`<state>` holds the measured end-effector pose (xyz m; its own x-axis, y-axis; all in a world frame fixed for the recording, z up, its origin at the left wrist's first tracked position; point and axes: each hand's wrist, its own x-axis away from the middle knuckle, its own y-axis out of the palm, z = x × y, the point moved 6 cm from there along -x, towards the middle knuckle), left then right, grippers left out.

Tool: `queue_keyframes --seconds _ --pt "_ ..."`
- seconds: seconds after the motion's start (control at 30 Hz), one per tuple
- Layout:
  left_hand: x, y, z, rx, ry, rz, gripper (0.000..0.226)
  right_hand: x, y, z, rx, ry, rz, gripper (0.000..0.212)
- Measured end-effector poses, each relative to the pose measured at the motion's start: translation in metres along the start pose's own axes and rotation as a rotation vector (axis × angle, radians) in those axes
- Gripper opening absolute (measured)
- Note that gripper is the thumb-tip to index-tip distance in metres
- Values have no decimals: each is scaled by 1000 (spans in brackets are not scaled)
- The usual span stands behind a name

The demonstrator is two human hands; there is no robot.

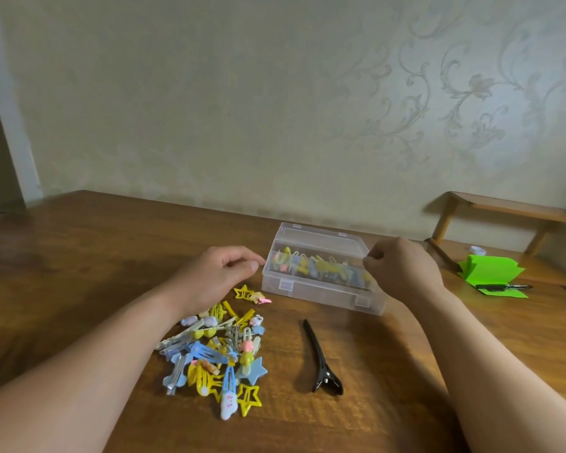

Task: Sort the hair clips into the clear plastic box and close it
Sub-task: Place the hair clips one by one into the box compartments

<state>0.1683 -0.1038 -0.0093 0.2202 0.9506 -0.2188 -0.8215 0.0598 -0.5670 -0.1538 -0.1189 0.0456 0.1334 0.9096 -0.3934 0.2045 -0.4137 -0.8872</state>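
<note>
Clear plastic box (pixel 321 292) on table (pixel 79 256), lid (pixel 317 238) half raised. My right hand (pixel 402 273) pinches lid's front edge. Left hand (pixel 216 273) loosely curled beside box (contact unclear). Hair clips (pixel 216 354) piled nearby; box contents blurred.

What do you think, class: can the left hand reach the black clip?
Probably yes: the left hand holds nothing, and the black clip lies alone, right of the clip pile.

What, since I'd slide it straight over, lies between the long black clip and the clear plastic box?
Nothing: the head view shows only bare wooden table between the long black clip and the clear plastic box.
</note>
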Motion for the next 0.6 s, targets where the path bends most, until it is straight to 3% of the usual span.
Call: queue_keyframes --seconds 0.33,0.6 --pt "1 1 1 24 9 -19 29 2 2 7 -78 11 59 25" --pt "2 0 4 22 0 -26 32 43 -16 -70 -243 -374 141 15"
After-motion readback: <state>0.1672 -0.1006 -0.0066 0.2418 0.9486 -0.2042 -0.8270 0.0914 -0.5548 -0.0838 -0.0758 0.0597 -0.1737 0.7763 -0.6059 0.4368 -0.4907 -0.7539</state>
